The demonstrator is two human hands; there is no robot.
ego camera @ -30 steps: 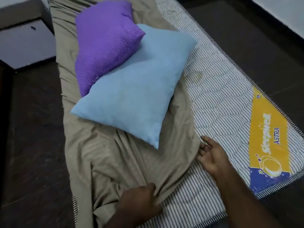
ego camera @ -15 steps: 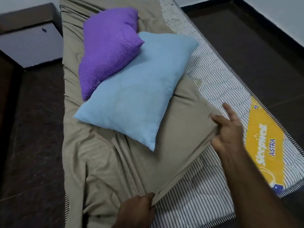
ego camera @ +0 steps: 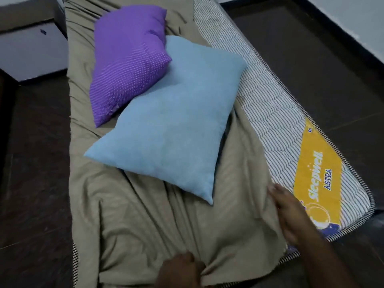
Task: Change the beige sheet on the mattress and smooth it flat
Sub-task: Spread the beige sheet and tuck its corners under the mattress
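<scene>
My left hand gripped the beige sheet; my right hand lay open on it. Pulling could topple the blue pillow.

Bedroom: floor mattress, two pillows.

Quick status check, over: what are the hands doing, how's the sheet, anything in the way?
Left hand grips bunched beige sheet at near edge. Right hand on sheet's right edge. Sheet wrinkled; striped mattress bare on right. Blue pillow and purple pillow lie on sheet.
</scene>
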